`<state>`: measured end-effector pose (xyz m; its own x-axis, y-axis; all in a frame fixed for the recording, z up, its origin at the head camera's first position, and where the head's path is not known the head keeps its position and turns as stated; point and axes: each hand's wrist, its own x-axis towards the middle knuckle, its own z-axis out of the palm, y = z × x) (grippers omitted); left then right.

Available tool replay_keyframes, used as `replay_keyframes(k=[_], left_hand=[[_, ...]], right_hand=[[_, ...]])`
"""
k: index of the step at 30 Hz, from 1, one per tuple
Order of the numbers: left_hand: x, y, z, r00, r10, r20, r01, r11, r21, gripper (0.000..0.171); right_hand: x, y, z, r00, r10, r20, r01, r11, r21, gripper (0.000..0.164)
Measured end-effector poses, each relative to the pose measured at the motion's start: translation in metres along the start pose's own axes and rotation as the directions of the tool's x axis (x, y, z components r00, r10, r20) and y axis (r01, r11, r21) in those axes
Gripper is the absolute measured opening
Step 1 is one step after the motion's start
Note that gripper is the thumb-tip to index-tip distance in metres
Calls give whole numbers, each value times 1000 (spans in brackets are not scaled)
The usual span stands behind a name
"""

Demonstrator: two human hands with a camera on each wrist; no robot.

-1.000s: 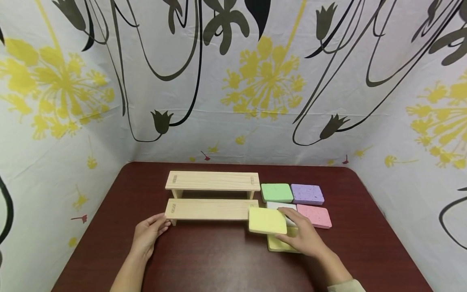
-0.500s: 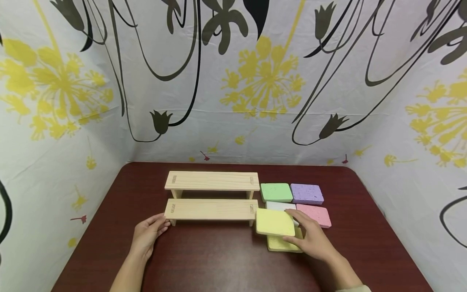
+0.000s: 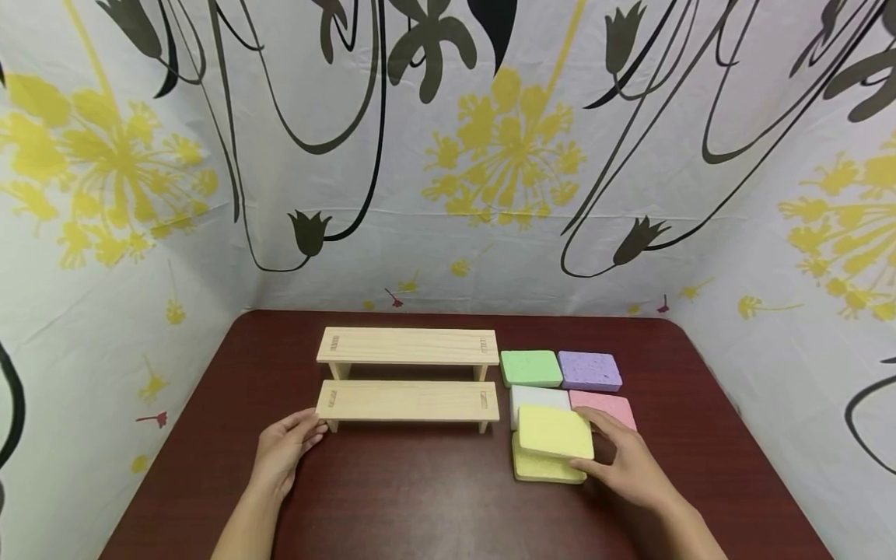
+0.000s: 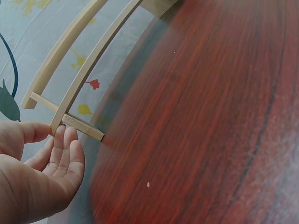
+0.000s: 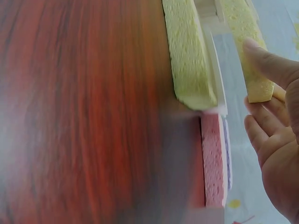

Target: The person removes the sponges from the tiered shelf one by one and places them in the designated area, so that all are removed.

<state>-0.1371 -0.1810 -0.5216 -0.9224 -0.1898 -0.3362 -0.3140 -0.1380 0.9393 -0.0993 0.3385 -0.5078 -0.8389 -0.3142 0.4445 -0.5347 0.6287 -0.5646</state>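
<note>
My left hand (image 3: 285,451) pinches the left end of the front tier of a pale two-tier wooden rack (image 3: 407,400); in the left wrist view thumb and fingertips meet at the board's corner (image 4: 58,122). My right hand (image 3: 626,463) grips a yellow sponge (image 3: 555,431) by its right side, thumb on the near edge and fingers at the far one. This sponge is held above a second yellow sponge (image 3: 539,469) that lies on the table, overlapping it in the head view. The right wrist view shows a gap between the held sponge (image 5: 252,65) and the lower one (image 5: 189,56).
Right of the rack, green (image 3: 530,369), purple (image 3: 589,372), white (image 3: 537,397) and pink (image 3: 606,404) sponges lie close together on the dark red wooden table (image 3: 399,498). A flower-patterned cloth (image 3: 448,264) hangs behind the table and along both sides.
My right hand has moved right with the yellow sponge, from the rack's front right corner to over the lower yellow sponge. My left hand has stayed at the rack's left end.
</note>
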Motion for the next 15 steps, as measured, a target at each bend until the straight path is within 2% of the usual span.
replay_keyframes(k=[6,15], left_hand=[[0,1,0,1000,-6,-5,6,1000,-12,44],[0,1,0,1000,-7,7,7,1000,-19,46]], right_hand=[[-9,8,-9,999,9,-43,-10,1000,-26,82],[-19,13,-23,999,34,-33,-34,999,4,83]])
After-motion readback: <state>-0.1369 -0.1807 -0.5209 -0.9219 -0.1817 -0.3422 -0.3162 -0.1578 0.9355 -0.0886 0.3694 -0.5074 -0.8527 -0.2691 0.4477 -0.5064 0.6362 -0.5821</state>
